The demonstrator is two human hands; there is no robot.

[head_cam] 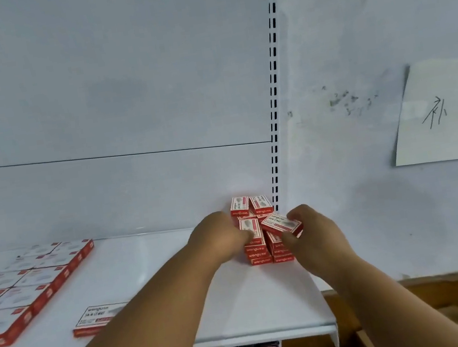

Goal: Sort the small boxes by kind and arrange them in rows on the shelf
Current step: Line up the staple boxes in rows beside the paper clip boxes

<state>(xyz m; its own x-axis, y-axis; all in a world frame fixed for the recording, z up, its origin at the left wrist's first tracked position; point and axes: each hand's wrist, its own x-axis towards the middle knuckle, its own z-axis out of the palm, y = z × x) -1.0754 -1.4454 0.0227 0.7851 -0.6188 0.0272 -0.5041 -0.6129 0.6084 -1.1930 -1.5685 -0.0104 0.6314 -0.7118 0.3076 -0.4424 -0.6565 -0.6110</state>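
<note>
Right now I'm looking down at the white shelf point(153, 273), which carries a block of larger flat boxes point(27, 280) in neat rows on its left side, one loose flat box point(100, 315) near the front edge, and the stack of small red boxes point(256, 237) against the slotted upright at the right end. My left hand point(216, 239) rests against the stack's left side, fingers curled toward the boxes; whether they actually pinch one I can't tell, since the knuckles hide the tips. My right hand point(310, 231) is the one that matters: thumb and fingers grip a single tilted small box point(281, 224), lifted just above the right column. Its long axis runs askew, slanting left-back to right-front, while the boxes below lie square to the shelf. I judge that turning it square comes before setting it down.
</note>
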